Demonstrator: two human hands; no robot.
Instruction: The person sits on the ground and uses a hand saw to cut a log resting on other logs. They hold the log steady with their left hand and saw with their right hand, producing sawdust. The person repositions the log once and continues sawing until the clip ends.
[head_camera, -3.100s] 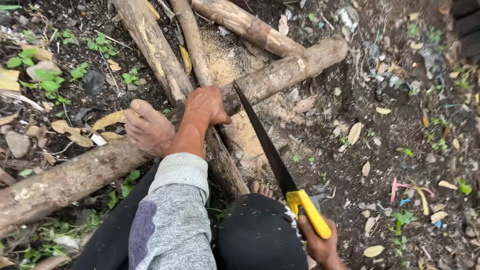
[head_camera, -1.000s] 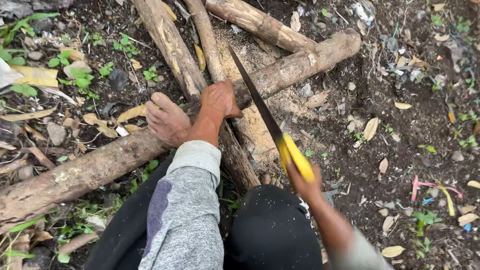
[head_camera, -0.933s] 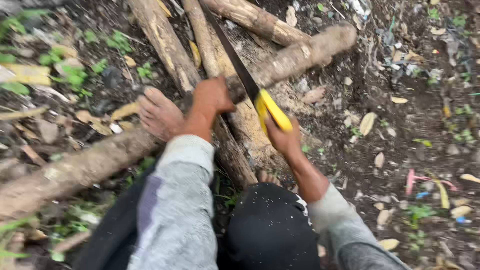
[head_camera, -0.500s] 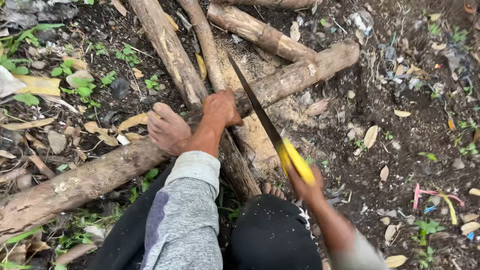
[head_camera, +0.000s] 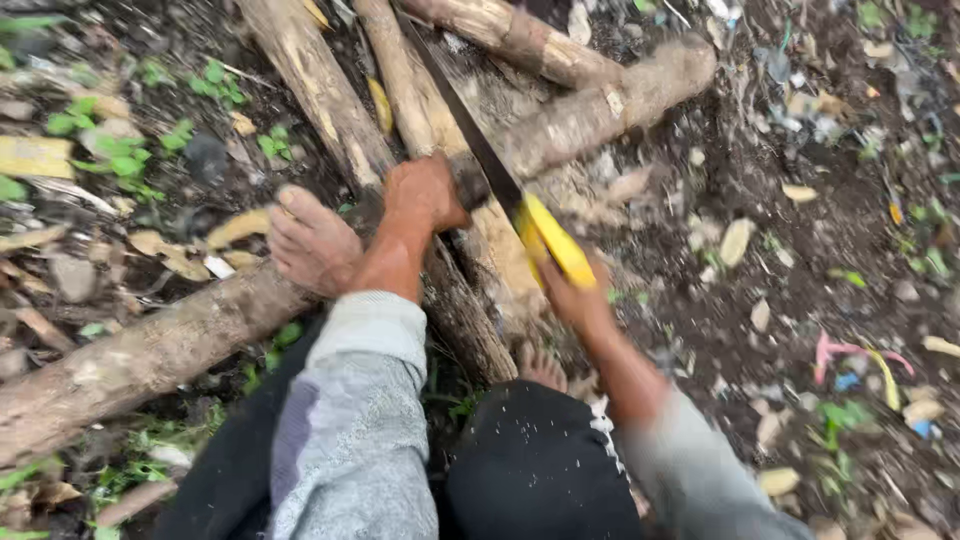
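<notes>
Down on the ground, a hand saw (head_camera: 470, 150) with a long dark blade and a bright yellow handle (head_camera: 558, 240) is laid slantwise across a long log (head_camera: 200, 335). The blade runs from the upper middle of the view down to the right, and its handle end is clasped by the right hand (head_camera: 575, 295), whose fingers are closed around the yellow grip; the hand and handle are blurred. The log is rough, brown and mottled with pale patches, and it stretches from the lower left up to a blunt end at the upper right. Where the blade meets it, the wood is seen to be paler, with light dust lying about the spot. The left hand (head_camera: 425, 195) is pressed down on top of the log just to the left of the blade, fingers curled over the bark in a firm hold. A bare foot (head_camera: 312, 245) is planted on the same log, just left of that hand. The cutting spot thus lies between the two hands, closer to the left one, while the yellow handle is held below and to the right of the log. Other branches (head_camera: 330, 100) are crossed beneath and behind the log. Dark soil (head_camera: 800, 300) with scattered yellow leaves (head_camera: 735, 240) is spread around.
</notes>
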